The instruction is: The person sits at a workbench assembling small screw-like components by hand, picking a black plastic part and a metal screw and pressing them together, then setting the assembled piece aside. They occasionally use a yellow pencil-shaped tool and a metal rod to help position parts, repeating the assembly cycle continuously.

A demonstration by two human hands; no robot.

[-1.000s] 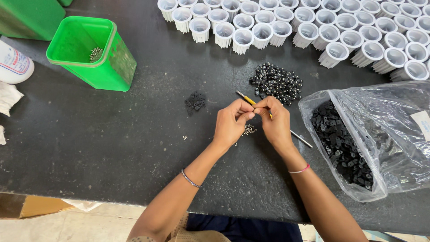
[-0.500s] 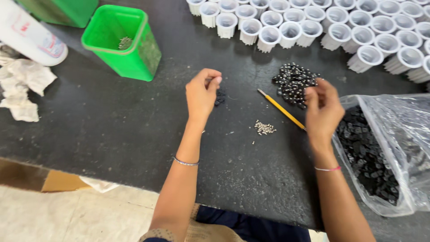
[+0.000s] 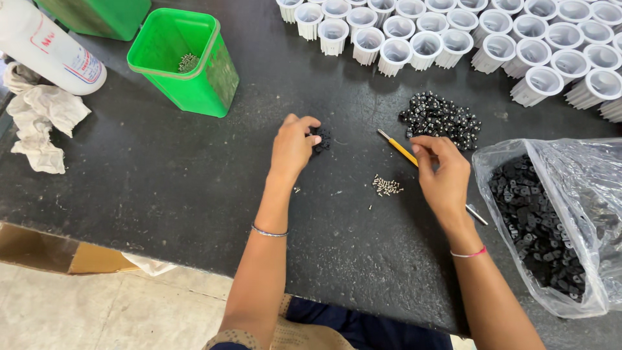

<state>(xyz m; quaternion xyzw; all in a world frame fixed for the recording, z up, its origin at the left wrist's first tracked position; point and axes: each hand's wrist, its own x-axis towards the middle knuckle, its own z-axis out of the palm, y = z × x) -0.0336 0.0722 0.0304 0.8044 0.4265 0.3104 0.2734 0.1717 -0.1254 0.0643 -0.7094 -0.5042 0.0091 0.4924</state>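
Now the left hand (image 3: pixel 293 144) pinches into a small heap of black bits (image 3: pixel 322 139) mid-counter, while the right hand (image 3: pixel 444 175), fingers curled, grips a yellow screwdriver (image 3: pixel 400 146) near the counter's far edge. Those bits look tiny, light, hard: fingertip pinch only.

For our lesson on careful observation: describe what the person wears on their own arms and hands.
Both forearms are bare, with no gloves. The left hand has a thin silver bangle on its wrist. The right hand has a slim pink-red band round its wrist. No rings can be made out on the fingers. A patterned tan sleeve edge shows near the left elbow.
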